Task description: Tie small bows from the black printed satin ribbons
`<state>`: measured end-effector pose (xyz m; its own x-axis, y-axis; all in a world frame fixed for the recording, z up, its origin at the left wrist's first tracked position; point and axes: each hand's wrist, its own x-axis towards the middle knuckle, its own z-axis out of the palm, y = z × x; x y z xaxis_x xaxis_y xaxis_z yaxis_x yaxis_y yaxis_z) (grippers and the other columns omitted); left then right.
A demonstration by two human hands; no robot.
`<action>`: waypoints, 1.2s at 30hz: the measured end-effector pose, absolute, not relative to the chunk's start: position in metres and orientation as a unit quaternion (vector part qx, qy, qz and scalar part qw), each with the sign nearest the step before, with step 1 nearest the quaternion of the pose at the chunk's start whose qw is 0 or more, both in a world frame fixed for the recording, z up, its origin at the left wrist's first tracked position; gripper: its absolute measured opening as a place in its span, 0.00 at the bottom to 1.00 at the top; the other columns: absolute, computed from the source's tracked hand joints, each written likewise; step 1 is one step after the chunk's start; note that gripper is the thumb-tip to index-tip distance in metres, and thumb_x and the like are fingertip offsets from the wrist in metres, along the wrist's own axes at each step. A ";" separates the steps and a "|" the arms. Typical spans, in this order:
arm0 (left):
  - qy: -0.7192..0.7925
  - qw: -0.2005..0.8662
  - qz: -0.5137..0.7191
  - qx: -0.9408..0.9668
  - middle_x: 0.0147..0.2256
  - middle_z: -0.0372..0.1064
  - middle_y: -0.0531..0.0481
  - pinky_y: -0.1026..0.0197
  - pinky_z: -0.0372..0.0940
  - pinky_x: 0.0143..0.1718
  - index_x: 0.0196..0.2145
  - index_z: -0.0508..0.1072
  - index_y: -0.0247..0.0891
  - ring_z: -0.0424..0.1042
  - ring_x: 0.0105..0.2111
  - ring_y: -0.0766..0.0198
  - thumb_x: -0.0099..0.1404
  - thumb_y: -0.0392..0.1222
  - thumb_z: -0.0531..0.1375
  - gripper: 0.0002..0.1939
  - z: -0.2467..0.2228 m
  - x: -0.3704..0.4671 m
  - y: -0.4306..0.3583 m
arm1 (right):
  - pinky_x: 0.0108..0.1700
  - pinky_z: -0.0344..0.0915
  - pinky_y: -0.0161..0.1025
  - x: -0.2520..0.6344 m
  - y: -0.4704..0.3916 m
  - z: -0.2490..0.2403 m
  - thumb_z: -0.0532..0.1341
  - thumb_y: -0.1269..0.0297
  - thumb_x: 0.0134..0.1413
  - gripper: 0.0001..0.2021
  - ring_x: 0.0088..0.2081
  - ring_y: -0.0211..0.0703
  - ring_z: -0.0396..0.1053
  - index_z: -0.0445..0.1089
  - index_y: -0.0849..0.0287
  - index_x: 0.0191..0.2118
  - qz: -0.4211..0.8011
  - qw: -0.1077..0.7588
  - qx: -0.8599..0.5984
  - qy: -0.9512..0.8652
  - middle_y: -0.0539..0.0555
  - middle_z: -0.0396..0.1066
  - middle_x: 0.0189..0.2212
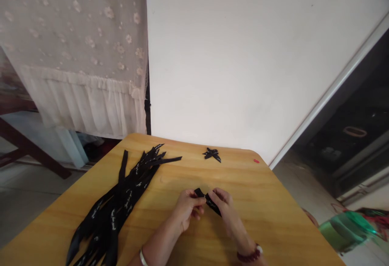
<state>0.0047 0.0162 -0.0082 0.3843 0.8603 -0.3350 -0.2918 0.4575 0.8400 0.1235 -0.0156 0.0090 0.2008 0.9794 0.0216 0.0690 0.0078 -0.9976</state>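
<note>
Between my two hands, a little above the front middle of the wooden table, is a short black ribbon point(212, 206) with white lettering, bunched at its middle. My left hand point(187, 209) pinches its left end between thumb and fingers. From the right, my right hand point(223, 204) grips the same ribbon, thumb on top. A finished-looking black ribbon bow point(212, 154) lies by itself near the far edge. To the left of my hands spreads a pile of loose black ribbon strips point(127, 197), also printed in white.
The wooden table point(255, 225) meets a white wall panel point(243, 63) at its far edge. A small red piece point(256, 161) lies near its far right corner. A lace curtain point(79, 43) hangs at back left. Beyond the right edge stands a green translucent container point(346, 231).
</note>
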 end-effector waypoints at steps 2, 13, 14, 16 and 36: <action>0.398 0.750 0.381 0.365 0.14 0.60 0.57 0.72 0.49 0.07 0.18 0.64 0.33 0.59 0.11 0.74 0.40 0.35 0.62 0.08 -0.008 0.005 0.016 | 0.22 0.50 0.30 0.123 -0.017 0.010 0.59 0.57 0.41 0.14 0.20 0.33 0.53 0.59 0.60 0.16 0.435 0.529 -0.556 -0.472 0.44 0.54 0.14; 0.398 0.740 0.363 0.403 0.18 0.64 0.54 0.72 0.46 0.05 0.18 0.62 0.34 0.55 0.07 0.77 0.44 0.41 0.60 0.10 -0.002 0.005 0.013 | 0.24 0.53 0.31 0.127 -0.016 0.014 0.60 0.58 0.40 0.11 0.20 0.34 0.58 0.65 0.61 0.19 0.457 0.540 -0.528 -0.470 0.47 0.63 0.15; 0.398 0.737 0.366 0.406 0.18 0.64 0.54 0.72 0.46 0.05 0.18 0.62 0.33 0.53 0.07 0.77 0.44 0.41 0.60 0.10 -0.002 0.005 0.013 | 0.25 0.54 0.31 0.127 -0.016 0.013 0.60 0.58 0.41 0.11 0.21 0.35 0.58 0.65 0.61 0.19 0.459 0.543 -0.524 -0.469 0.47 0.63 0.15; 0.387 0.742 0.367 0.406 0.21 0.66 0.53 0.72 0.46 0.05 0.20 0.64 0.33 0.53 0.06 0.78 0.45 0.43 0.60 0.11 -0.001 0.004 0.014 | 0.26 0.55 0.32 0.129 -0.015 0.012 0.60 0.58 0.40 0.11 0.22 0.35 0.60 0.66 0.61 0.21 0.463 0.554 -0.516 -0.461 0.48 0.65 0.16; 0.410 0.701 0.474 0.341 0.30 0.69 0.50 0.71 0.48 0.07 0.32 0.66 0.34 0.55 0.08 0.79 0.45 0.39 0.60 0.14 0.005 -0.006 0.022 | 0.25 0.53 0.32 0.138 -0.013 0.014 0.61 0.58 0.38 0.11 0.21 0.35 0.57 0.66 0.62 0.20 0.390 0.575 -0.554 -0.459 0.46 0.61 0.15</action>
